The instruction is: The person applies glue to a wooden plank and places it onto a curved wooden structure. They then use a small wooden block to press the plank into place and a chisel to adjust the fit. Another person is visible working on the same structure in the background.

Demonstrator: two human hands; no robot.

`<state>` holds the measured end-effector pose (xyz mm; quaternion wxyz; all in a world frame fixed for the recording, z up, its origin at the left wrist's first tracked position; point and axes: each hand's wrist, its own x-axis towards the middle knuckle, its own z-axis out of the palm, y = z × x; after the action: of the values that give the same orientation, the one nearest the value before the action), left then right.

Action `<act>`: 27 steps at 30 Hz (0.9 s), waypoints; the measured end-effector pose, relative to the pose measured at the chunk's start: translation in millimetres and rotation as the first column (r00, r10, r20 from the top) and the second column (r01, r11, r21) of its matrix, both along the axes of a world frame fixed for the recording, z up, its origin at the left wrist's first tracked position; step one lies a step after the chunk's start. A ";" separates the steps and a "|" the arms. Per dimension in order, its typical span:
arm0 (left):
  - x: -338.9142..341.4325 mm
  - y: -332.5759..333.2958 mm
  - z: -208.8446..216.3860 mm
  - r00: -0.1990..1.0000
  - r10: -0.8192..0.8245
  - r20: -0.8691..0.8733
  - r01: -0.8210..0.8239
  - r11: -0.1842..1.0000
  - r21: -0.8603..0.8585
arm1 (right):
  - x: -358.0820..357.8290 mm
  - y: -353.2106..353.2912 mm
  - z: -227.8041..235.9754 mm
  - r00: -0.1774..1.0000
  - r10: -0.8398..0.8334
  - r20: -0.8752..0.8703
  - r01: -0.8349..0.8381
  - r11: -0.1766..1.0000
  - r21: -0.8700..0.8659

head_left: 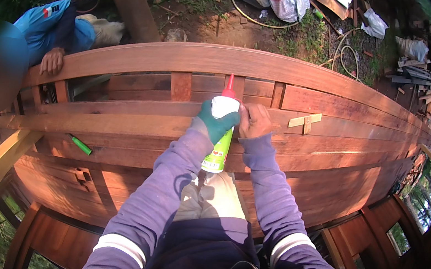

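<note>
Purple sleeves [153, 197] framed our left hand [218, 121], fingers wrapped round the bottle [219, 151] (likely squeezable, best gripped mid-body); our right hand [256, 121] curled its fingers, any pinch unclear.

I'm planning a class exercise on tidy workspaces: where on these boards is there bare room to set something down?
Bare wood shows on the boards right of the pale wood strip, and between the green pen-shaped tool and the left sleeve. It is crowded in the middle, where the gloved left hand grips the bottle beside the right hand.
</note>
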<state>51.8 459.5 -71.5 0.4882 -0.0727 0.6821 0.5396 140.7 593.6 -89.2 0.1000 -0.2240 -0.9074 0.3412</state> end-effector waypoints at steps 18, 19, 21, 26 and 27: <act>32.6 -71.0 74.5 0.877 0.004 0.480 -0.286 0.807 0.516 | 38.1 -12.0 100.6 0.994 0.095 0.045 -0.029 0.661 -0.750; 32.5 -76.2 73.7 0.850 -0.036 0.526 -0.290 0.801 0.524 | 42.5 -28.0 104.5 0.997 0.027 0.077 0.041 0.658 -0.752; 37.1 -81.7 71.8 0.869 -0.042 0.493 -0.276 0.785 0.554 | 51.6 -51.4 108.7 0.996 -0.010 0.093 0.071 0.731 -0.679; 51.4 -88.5 75.6 0.957 0.152 0.248 -0.248 0.871 0.425 | 61.1 -90.3 106.4 0.987 -0.040 0.157 0.125 0.807 -0.578; 51.0 -89.1 76.6 0.969 0.173 0.176 -0.234 0.872 0.430 | 58.4 -98.8 107.1 0.997 -0.016 0.081 0.055 0.859 -0.508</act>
<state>102.7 370.4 5.1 0.4761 -0.0652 0.4944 0.7244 199.1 494.8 17.8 0.0098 -0.2717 -0.7836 0.5586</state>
